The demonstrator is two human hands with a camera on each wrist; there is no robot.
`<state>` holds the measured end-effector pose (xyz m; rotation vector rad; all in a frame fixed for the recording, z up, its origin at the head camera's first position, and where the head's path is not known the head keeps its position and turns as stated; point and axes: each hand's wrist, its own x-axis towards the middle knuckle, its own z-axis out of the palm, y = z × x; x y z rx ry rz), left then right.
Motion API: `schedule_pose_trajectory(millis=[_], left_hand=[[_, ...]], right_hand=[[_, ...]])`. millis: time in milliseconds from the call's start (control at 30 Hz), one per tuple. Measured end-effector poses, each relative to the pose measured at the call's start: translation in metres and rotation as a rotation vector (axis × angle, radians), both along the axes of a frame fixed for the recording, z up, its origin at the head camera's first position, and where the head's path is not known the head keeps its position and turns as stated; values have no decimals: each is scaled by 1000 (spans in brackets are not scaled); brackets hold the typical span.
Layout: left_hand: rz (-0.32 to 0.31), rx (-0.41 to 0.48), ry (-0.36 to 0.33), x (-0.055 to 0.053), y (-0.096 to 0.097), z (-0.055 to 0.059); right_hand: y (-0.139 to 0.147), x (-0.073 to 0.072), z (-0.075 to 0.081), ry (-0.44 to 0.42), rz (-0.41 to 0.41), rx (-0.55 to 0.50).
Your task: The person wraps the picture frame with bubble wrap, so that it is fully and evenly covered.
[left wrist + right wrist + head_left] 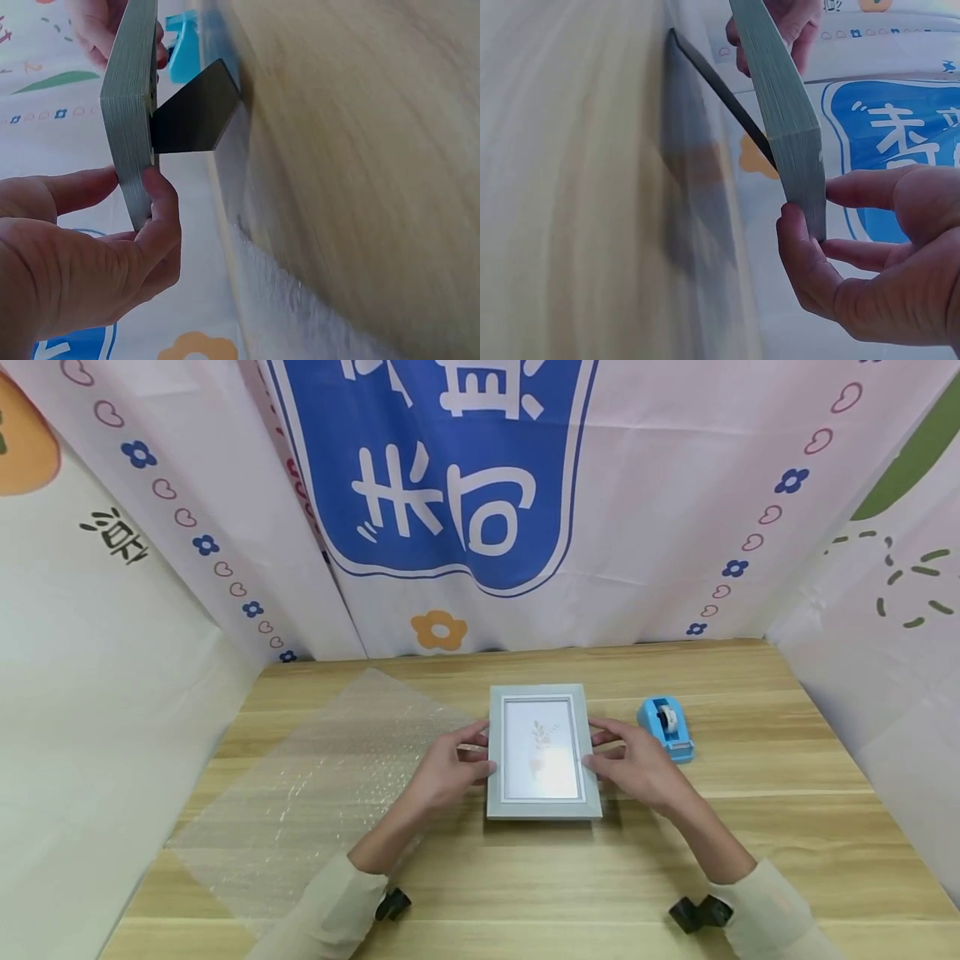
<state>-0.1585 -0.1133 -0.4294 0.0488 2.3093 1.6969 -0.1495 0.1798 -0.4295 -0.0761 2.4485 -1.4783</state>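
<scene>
Between both hands is a pale grey-green picture frame (498, 752) with a faint plant print behind its glossy front. My left hand (447, 768) grips its left edge, thumb on the front and fingers behind. On the opposite edge my right hand (637, 764) pinches it the same way. A dark stand leg (196, 112) juts from the back of the frame in the left wrist view. In the right wrist view the leg (720, 94) slants away toward the table. The frame appears held above the tabletop, its shadow beneath; whether the leg touches the wood I cannot tell.
A clear sheet of bubble wrap (315, 793) lies flat on the left of the wooden table (540, 885), partly under my left forearm. Beyond my right hand stands a blue tape dispenser (667, 729) with a roll in it. Printed cloth (637, 527) walls the back and sides.
</scene>
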Motion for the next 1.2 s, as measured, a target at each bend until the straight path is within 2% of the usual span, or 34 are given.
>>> schedule_pose_trajectory(millis=[433,633,867,1200], left_hand=[[-8,19,-56,1,-27,19],[-5,14,-71,0,-42,27],[-9,40,-70,1,-59,38],[-17,27,-55,4,-80,56]], right_hand=[[-15,-4,20,35,17,-48],[-26,-5,27,26,26,-85],[-39,-6,35,28,45,-161],[-59,-10,43,33,56,-256]])
